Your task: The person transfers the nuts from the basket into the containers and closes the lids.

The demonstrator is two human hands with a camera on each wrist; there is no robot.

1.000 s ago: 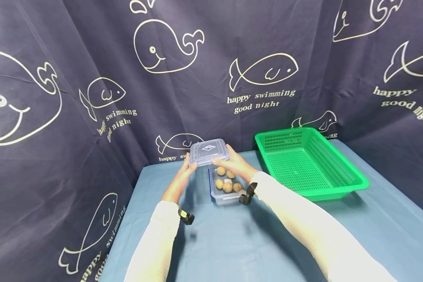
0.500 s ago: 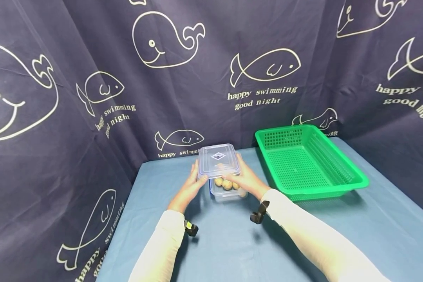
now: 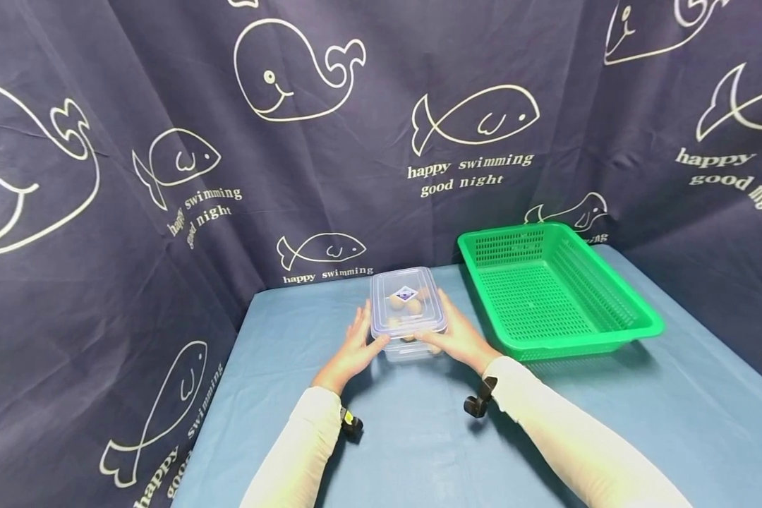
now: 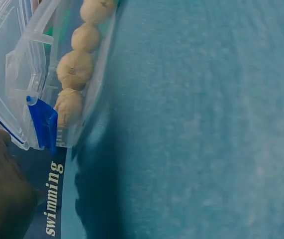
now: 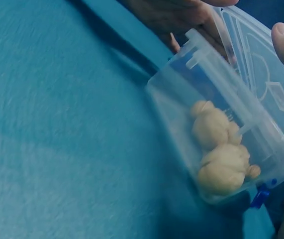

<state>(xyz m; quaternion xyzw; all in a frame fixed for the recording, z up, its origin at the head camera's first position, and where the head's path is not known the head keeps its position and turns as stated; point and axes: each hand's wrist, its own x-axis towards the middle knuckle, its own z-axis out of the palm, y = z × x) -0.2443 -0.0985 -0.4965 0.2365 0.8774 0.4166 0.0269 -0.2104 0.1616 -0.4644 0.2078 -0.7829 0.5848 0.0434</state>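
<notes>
My left hand (image 3: pixel 353 349) and right hand (image 3: pixel 462 337) hold a clear rectangular lid (image 3: pixel 408 310) by its two sides, thumbs at the near corners. Under it stands a clear plastic food container (image 3: pixel 413 353) on the table, with several walnuts (image 4: pixel 75 69) inside. In the right wrist view more walnuts (image 5: pixel 224 172) show through the container wall. The lid lies over the container's top, slightly tilted, with a gap at part of the rim. A blue locking flap (image 4: pixel 43 122) hangs down at the container's end. Some fingertips are hidden behind the lid.
To the right stands a green perforated plastic basket (image 3: pixel 629 296). A blue cloth (image 3: pixel 413 437) covers the table. Behind and to the left hangs a dark curtain (image 3: pixel 330 169) with whale and fish drawings.
Both hands have brought the lid right and down, from above and left of the container to over its top. The basket and container stay in place.
</notes>
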